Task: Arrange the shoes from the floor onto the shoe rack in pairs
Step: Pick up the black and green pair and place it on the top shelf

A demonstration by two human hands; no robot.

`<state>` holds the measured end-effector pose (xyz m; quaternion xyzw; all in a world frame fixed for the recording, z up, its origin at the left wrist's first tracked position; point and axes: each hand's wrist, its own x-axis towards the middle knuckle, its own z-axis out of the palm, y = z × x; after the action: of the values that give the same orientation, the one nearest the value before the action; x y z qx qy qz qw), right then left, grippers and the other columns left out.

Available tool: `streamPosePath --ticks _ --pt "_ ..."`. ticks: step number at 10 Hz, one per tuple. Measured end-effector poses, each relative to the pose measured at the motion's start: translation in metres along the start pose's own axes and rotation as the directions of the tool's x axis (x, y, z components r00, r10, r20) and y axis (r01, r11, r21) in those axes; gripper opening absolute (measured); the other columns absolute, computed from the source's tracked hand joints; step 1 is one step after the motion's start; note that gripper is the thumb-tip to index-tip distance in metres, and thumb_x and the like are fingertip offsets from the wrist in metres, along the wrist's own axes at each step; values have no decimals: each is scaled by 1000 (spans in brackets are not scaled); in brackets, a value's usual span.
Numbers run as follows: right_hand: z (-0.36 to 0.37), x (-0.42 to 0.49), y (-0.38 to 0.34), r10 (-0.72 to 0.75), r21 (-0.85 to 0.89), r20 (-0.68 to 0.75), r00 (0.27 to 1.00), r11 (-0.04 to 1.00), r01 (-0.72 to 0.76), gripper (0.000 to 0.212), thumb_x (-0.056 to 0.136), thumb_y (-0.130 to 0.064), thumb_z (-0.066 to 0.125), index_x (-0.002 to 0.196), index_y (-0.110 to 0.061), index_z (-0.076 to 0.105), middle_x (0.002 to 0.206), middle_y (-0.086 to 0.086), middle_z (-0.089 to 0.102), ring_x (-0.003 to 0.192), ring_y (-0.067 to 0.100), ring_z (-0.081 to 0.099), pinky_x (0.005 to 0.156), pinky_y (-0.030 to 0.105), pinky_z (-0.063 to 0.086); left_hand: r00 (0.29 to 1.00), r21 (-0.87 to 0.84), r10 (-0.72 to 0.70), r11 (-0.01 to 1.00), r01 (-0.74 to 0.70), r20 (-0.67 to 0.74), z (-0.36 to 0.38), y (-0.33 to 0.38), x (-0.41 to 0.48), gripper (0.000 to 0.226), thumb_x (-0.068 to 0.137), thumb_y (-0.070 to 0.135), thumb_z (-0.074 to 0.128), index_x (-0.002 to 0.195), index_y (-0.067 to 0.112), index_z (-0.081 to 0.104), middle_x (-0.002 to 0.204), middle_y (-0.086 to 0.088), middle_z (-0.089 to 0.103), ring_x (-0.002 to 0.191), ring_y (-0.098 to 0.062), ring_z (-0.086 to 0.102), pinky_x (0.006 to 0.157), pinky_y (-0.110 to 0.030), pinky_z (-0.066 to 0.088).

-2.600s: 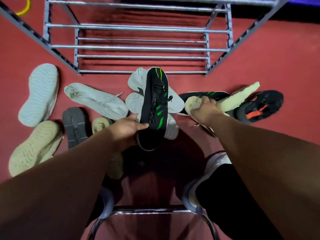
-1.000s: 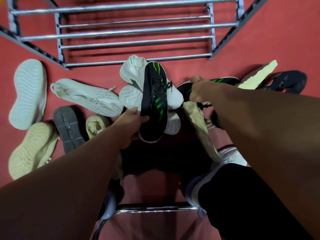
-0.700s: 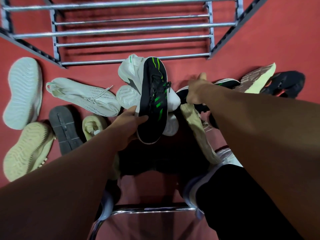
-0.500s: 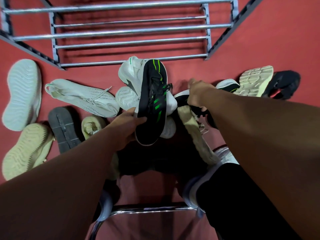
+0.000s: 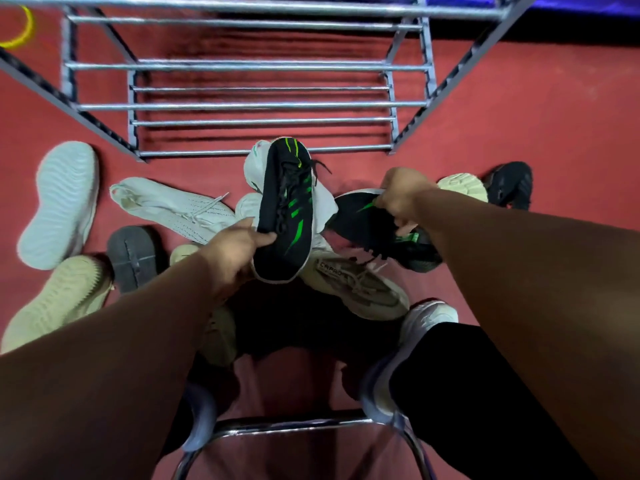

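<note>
My left hand [image 5: 235, 245] grips the heel end of a black shoe with green stripes [image 5: 285, 206], held toe-forward above the pile. My right hand [image 5: 401, 194] grips the matching black and green shoe [image 5: 367, 223], lifted off the floor and tilted to the right. The grey metal shoe rack [image 5: 263, 107] stands just ahead, its bars bare. On the red floor lie a white knit shoe [image 5: 166, 206], white shoes [image 5: 252, 161] under the held one, and a beige laced shoe [image 5: 360, 285] below my right hand.
At left lie an upturned pale sole [image 5: 59, 202], a cream sole [image 5: 55, 299] and a dark grey sole [image 5: 133, 252]. A cream sole [image 5: 462, 185] and a black shoe [image 5: 512, 185] lie at right. A metal chair frame [image 5: 294, 427] and my white-shod foot [image 5: 426, 320] are near me.
My right hand has taken hold of the second black and green shoe and lifted it from the pile. The beige shoe it held earlier now lies on the floor. The left hand keeps its shoe.
</note>
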<state>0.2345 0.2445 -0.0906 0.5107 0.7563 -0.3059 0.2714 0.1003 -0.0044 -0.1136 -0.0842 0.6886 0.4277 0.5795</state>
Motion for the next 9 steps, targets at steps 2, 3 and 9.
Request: streamPosePath --ticks 2,3,9 --pt "3 -4 -5 111 58 -151 982 993 -103 15 88 -6 52 86 -3 67 79 20 72 64 39 73 64 53 64 993 -80 17 996 -26 -113 -9 1 0 29 94 3 59 119 16 64 105 -12 74 77 -24 72 55 -28 54" --pt "5 -1 -3 211 -9 -12 977 977 -211 17 95 -1 52 95 4 69 81 24 72 67 39 73 63 54 63 986 82 -61 994 74 -154 -9 -2 6 38 93 7 65 131 8 58 121 -18 69 102 -33 69 88 -48 57" --pt "-27 -27 34 276 -323 83 958 917 -236 13 101 -10 57 96 -1 65 90 17 63 73 26 57 62 32 44 976 516 -202 829 217 -86 23 2 -4 24 97 7 61 120 0 59 116 -18 67 109 -38 65 96 -51 53"
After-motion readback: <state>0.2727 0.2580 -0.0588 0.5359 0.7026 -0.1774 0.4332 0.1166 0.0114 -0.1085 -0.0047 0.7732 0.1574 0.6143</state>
